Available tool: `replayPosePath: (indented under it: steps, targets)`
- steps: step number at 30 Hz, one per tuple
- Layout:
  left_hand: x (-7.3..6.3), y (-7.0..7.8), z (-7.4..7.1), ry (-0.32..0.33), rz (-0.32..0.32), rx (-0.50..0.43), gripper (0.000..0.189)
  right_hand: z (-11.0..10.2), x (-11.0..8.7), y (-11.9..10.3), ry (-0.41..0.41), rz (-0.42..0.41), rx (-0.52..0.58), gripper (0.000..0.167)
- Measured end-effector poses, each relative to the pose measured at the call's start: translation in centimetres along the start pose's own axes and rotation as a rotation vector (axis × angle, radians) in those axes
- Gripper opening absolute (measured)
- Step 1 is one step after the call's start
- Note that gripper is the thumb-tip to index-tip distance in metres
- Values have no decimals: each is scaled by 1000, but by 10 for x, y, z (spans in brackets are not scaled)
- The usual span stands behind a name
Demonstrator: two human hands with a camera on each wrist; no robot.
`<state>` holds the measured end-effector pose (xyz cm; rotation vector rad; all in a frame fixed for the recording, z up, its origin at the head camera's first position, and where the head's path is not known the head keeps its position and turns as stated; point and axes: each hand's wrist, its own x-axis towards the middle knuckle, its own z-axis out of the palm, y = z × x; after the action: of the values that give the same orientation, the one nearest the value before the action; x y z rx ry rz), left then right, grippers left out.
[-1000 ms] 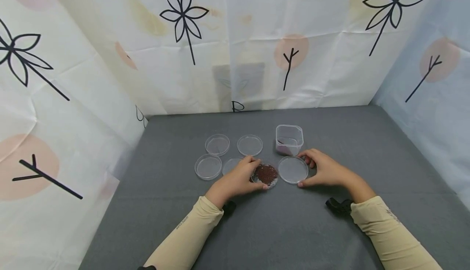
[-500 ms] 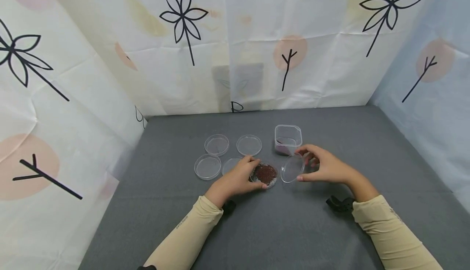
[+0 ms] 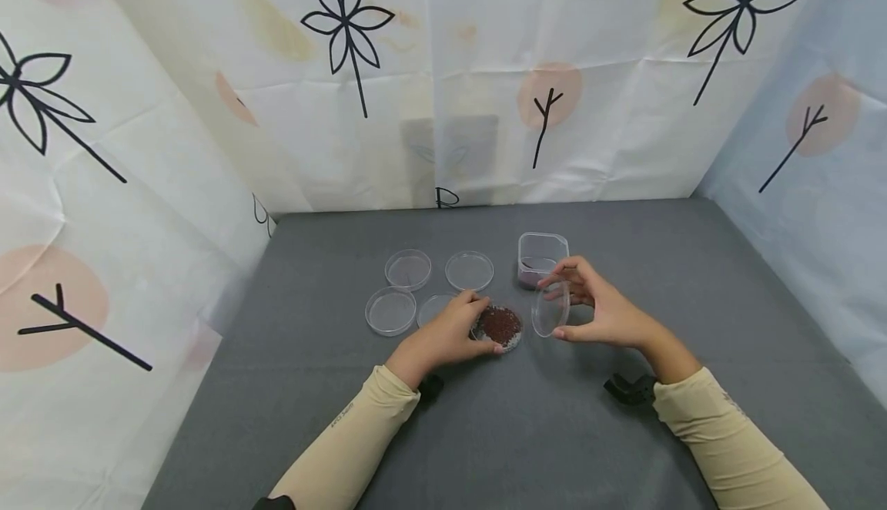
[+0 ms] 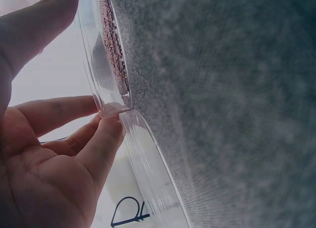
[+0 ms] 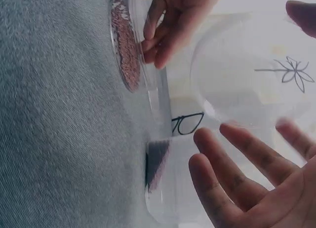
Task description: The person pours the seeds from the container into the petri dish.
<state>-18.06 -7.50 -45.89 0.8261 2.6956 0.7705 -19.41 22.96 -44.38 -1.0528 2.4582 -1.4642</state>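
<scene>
A round clear petri dish holding reddish-brown granules (image 3: 500, 325) sits on the grey table. My left hand (image 3: 445, 334) grips its rim, thumb at the near side and fingertips at the far side. In the left wrist view the fingertips are right at the dish's wall (image 4: 91, 65). My right hand (image 3: 601, 311) holds a clear round petri dish lid (image 3: 550, 316) by its edge, raised and tilted steeply beside the filled dish. Nothing shows inside this lid (image 5: 232, 65) in the right wrist view.
Behind the right hand stands a clear square tub (image 3: 543, 248) with some purplish-brown granules at the bottom. Several clear petri dish pieces lie to the left, among them a near-left one (image 3: 391, 311) and a back one (image 3: 469, 271). A patterned cloth (image 3: 478, 78) hangs behind the table.
My right hand has lifted the clear lid off the table, tipping it from flat to steeply tilted and bringing it slightly up and back. The left hand stays on the filled dish.
</scene>
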Motion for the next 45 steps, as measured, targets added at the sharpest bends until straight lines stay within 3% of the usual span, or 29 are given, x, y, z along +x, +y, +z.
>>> replayPosePath:
  steps: [9, 16, 24, 30, 38, 45]
  targets:
    - [2, 1, -1, -6, -2, 19, 85, 15, 5, -6, -27, -4, -255, 88]
    - [1, 2, -3, -6, 2, 17, 85, 28, 19, -12, -100, 10, -393, 75]
    - [-1, 0, 0, 12, 32, 31, 82, 38, 30, -13, -169, -9, -434, 72]
    - [-1, 1, -3, 3, 10, 20, 82, 37, 30, -11, -150, -3, -452, 70]
    - [-1, 0, -5, 12, 53, 11, 81, 36, 30, -10, -137, 16, -471, 67]
    - [-2, -3, -3, -1, 42, -38, 95, 42, 29, -13, -154, 2, -447, 65]
